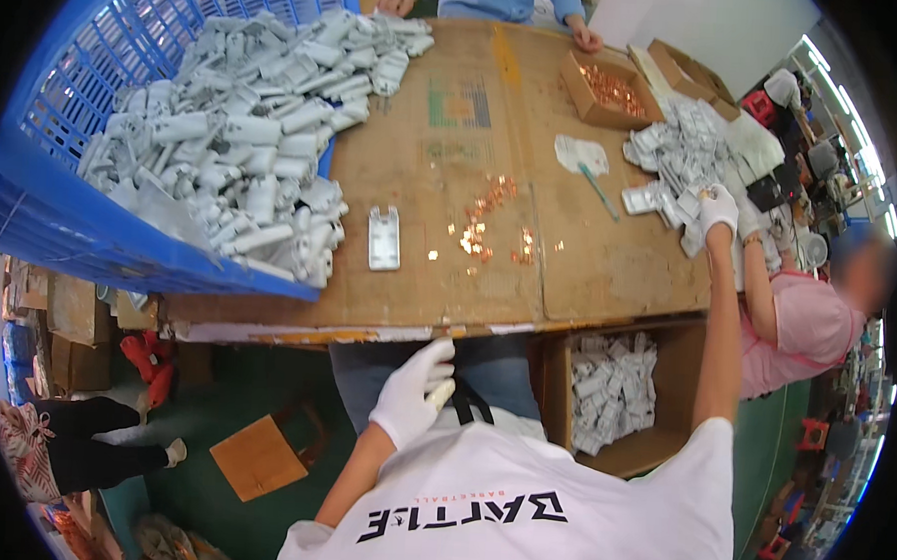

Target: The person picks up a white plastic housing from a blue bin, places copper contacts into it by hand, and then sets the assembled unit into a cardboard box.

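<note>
Grey plastic housings [674, 155] heaped at two o'clock on cardboard-covered surface [609, 267]; right hand [717, 207], gloved, reaching in, fingers curled, grip hidden. Left hand [414, 389] idle, loosely open. Risk: sleeve sweeping copper contacts [491, 217] off, toppling heap.

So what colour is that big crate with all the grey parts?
Blue: the crate shows best in the head view.
</note>
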A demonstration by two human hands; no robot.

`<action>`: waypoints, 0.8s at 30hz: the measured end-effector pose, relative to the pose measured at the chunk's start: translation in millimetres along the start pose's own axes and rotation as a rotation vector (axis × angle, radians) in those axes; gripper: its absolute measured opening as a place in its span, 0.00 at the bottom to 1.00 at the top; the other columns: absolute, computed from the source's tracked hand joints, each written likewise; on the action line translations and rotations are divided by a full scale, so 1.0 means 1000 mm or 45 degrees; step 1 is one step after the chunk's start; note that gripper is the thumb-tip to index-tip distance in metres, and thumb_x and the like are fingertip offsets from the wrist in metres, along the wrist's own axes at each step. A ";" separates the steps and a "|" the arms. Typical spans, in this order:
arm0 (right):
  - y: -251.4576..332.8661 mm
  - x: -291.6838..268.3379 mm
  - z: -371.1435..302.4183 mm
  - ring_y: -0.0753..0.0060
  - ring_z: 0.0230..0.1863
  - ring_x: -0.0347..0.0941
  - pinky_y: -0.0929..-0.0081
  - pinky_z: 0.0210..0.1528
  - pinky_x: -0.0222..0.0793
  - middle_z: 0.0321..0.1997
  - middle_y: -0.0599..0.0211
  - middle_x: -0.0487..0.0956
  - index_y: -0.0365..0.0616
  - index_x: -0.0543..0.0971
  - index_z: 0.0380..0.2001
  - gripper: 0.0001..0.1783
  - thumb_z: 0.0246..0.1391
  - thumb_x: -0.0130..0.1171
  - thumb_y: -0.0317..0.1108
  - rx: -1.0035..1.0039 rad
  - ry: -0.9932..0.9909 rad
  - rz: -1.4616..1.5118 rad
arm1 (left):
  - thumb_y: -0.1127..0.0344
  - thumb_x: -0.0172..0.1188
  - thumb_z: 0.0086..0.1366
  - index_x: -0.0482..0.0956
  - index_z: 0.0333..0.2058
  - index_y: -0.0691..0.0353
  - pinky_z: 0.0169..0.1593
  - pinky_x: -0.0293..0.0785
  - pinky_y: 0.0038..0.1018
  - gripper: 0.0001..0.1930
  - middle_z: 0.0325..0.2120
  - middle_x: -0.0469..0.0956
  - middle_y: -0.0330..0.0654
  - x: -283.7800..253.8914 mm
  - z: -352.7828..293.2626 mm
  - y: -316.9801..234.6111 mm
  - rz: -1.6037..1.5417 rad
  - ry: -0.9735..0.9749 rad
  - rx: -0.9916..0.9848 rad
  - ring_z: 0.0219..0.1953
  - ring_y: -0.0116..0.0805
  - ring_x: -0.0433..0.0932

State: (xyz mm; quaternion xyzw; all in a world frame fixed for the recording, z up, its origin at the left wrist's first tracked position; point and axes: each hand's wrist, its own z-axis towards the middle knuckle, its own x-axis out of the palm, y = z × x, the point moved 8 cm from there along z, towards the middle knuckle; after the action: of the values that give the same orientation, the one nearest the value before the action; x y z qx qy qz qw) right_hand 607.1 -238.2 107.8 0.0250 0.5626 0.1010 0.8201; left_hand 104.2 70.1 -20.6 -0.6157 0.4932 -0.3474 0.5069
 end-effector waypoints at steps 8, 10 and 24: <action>0.470 0.052 -0.108 0.51 0.60 0.68 0.60 0.63 0.64 0.59 0.56 0.72 0.48 0.72 0.56 0.27 0.50 0.54 0.25 -1.695 -0.117 0.505 | 0.72 0.57 0.64 0.74 0.51 0.63 0.50 0.76 0.30 0.16 0.43 0.81 0.47 0.003 0.014 0.027 0.118 -0.017 -0.073 0.46 0.39 0.81; 0.553 0.095 -0.120 0.56 0.64 0.64 0.62 0.62 0.64 0.61 0.59 0.70 0.50 0.72 0.54 0.25 0.51 0.53 0.27 -1.879 -0.172 0.354 | 0.72 0.56 0.63 0.74 0.51 0.62 0.50 0.75 0.29 0.16 0.44 0.80 0.47 0.001 0.020 0.014 0.178 0.024 -0.011 0.46 0.39 0.81; 0.468 0.042 -0.205 0.48 0.50 0.75 0.57 0.50 0.74 0.45 0.49 0.77 0.48 0.76 0.52 0.20 0.55 0.50 0.27 -1.225 0.798 0.486 | 0.62 0.47 0.73 0.56 0.66 0.63 0.59 0.69 0.39 0.26 0.60 0.67 0.52 -0.060 0.060 -0.027 -0.880 -0.417 0.202 0.59 0.43 0.70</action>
State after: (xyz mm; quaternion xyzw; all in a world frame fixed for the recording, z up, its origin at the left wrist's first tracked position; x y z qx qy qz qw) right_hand 367.3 212.7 66.8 -0.2791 0.6543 0.4922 0.5018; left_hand 150.7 144.2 -5.0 -0.7518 0.1408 -0.4319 0.4779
